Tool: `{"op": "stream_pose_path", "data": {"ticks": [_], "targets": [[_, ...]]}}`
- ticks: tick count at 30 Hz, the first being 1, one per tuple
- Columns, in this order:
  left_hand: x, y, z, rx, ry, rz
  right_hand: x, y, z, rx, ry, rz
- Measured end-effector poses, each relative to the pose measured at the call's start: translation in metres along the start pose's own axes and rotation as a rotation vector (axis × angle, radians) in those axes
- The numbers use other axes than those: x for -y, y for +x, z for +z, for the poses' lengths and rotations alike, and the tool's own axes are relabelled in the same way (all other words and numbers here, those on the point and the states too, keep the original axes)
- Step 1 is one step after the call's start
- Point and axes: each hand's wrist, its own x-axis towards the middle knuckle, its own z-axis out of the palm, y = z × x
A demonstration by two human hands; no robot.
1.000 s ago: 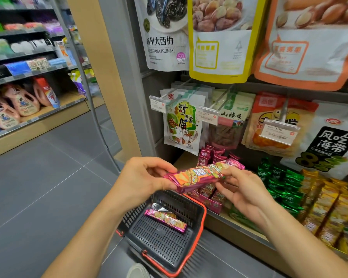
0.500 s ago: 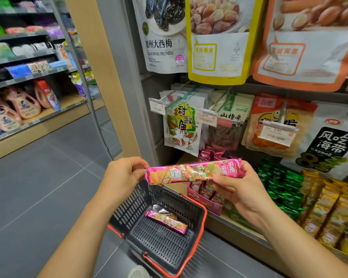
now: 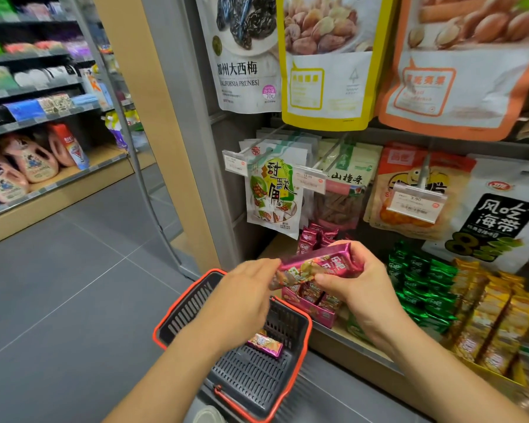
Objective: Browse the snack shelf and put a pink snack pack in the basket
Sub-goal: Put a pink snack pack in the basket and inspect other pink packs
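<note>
Head view: R hand [image 3: 361,285] and L hand [image 3: 248,291] hold one pink snack pack [image 3: 321,265] between them, just in front of the snack shelf [image 3: 348,340] and above the far rim of the basket [image 3: 306,331].

The pack is a long, narrow bar in shiny magenta foil w/ white characters at its right end and an orange-green picture panel towards the middle. It's tilted, right end higher and left end lower. R fingers [image 3: 356,254] wrap over the top of the right end w/ the thumb under it, a firm hold. L fingers are curled at the low left end and touch it. That end and the hand are motion-blurred, so the exact grip is unclear.

The basket is dark grey slatted plastic w/ a red-orange rim, low in the scene, near the person. A second pink pack [image 3: 264,343] lies flat on its bottom, partly hidden by the L forearm.

On the shelf just behind the hands is a pink display box [image 3: 312,309] of the same bars. To its right are green packs [image 3: 422,288], then gold packs [image 3: 495,315]. Above hang pouches, incl. a prunes bag [image 3: 242,56] top centre. At far left, across the grey floor [image 3: 58,300], is another aisle shelf w/ bottles [image 3: 28,166].
</note>
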Motion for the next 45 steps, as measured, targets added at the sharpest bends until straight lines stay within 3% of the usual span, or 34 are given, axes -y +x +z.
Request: {"op": "stream_pose_path", "data": {"ticks": [6, 14, 22, 27, 35, 41, 45], "targets": [[-0.013, 0.002, 0.014, -0.012, 0.034, 0.092, 0.003, 0.0, 0.0, 0.009, -0.24, -0.094], [-0.032, 0.006, 0.004, -0.209, -0.244, 0.163, -0.002, -0.007, 0.01, 0.116, -0.667, -0.39], [-0.013, 0.021, -0.008, -0.071, -0.269, 0.046, -0.002, 0.003, 0.008, 0.373, -0.877, -0.198], [0.011, 0.047, -0.014, -0.094, -0.377, -0.044, 0.01, 0.027, -0.019, 0.288, -1.23, -0.085], [0.023, 0.103, 0.012, -0.15, -0.356, 0.048, 0.004, 0.09, -0.011, 0.138, -1.271, -0.229], [0.039, 0.126, 0.046, -0.127, -0.299, 0.084, -0.034, 0.149, 0.003, 0.246, -1.341, -0.132], [0.052, 0.137, 0.066, -0.049, -0.308, 0.103, -0.066, 0.173, 0.007, 0.331, -1.519, -0.054]]}}
